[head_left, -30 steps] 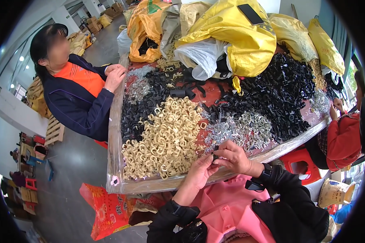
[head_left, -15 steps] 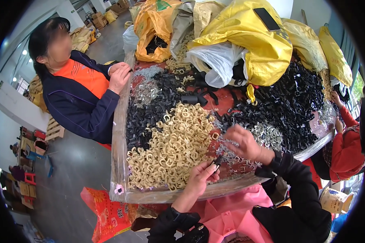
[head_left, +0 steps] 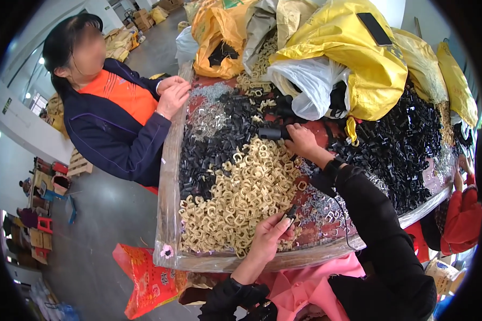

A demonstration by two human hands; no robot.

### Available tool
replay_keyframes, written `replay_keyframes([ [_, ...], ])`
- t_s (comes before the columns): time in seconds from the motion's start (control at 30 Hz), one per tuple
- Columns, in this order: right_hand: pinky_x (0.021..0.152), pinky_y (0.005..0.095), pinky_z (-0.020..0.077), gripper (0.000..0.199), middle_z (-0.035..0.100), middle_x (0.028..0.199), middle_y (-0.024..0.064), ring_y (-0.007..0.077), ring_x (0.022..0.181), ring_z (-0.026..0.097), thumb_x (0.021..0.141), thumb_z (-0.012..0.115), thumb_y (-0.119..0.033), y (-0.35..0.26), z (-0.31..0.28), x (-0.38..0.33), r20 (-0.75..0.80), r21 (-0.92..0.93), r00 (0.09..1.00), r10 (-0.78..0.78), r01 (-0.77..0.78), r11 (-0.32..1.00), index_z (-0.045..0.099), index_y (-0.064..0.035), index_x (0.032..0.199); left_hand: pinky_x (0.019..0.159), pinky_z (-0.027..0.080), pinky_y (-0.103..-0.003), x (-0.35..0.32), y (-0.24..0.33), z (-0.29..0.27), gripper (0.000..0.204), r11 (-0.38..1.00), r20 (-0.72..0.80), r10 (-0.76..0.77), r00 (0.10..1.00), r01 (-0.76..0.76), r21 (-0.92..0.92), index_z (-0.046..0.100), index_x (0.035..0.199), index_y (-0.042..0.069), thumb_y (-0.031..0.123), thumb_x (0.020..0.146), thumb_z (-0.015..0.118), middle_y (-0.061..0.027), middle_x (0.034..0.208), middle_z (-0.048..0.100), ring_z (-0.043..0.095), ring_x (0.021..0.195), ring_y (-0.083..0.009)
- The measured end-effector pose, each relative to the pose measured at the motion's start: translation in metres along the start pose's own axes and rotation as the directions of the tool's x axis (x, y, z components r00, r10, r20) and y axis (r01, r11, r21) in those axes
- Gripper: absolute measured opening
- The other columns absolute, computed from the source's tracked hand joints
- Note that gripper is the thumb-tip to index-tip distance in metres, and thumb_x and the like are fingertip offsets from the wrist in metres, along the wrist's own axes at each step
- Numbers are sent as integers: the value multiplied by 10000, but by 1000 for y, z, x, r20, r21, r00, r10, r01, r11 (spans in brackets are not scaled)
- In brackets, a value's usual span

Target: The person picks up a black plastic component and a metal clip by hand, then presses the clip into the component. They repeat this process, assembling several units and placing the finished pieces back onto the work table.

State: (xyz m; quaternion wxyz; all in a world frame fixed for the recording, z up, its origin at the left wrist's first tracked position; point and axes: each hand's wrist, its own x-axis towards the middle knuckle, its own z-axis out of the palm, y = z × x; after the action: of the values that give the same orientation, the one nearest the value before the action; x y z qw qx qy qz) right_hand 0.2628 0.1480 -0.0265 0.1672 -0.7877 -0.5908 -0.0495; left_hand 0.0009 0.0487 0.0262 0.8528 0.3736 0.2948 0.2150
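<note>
Low at the table's front edge, my left hand point(head_left: 273, 233) pinches a small black plastic part point(head_left: 291, 213). My right hand point(head_left: 302, 140) reaches to the middle of the table, its fingers closed at the right end of a black cylindrical piece point(head_left: 271, 133). Just left of my hands lies a big heap of cream ring-shaped plastic parts point(head_left: 246, 198). Small silver metal clips point(head_left: 334, 216) are scattered under my right forearm. A thin black cord point(head_left: 347, 230) hangs beside that forearm.
Black plastic parts point(head_left: 399, 144) cover the table's right side, and more point(head_left: 198, 166) lie at the left. Yellow sacks point(head_left: 348, 69) and an orange bag point(head_left: 222, 40) stand along the back. A co-worker point(head_left: 118, 107) sits at the left; another person's red sleeve point(head_left: 458, 219) shows at the right.
My right hand has moved away from the metal clips, forward and left to the black cylindrical piece. My left hand still holds the small black part. The whole view has shifted slightly.
</note>
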Motion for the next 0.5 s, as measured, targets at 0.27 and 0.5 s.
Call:
replay_keyframes([
  [0.27,635,334,442,369,520,846,101,223,721,528,678,603,-193,19,-76,-37,-125,509,987,-97,147,848,471,-36,985,567,480,-225,-3,-8,4,222,999,-15,17,1000,-17,-31,495,979,-5,125,803,529,-99,819,578,575,667,-147],
  [0.5,573,285,444,251,548,802,91,162,685,533,780,528,-172,22,-109,-100,285,959,940,189,-280,-54,501,1,960,555,474,-195,-13,-17,17,224,994,6,20,1000,-19,-111,505,992,3,102,795,542,-71,809,582,568,656,-120],
])
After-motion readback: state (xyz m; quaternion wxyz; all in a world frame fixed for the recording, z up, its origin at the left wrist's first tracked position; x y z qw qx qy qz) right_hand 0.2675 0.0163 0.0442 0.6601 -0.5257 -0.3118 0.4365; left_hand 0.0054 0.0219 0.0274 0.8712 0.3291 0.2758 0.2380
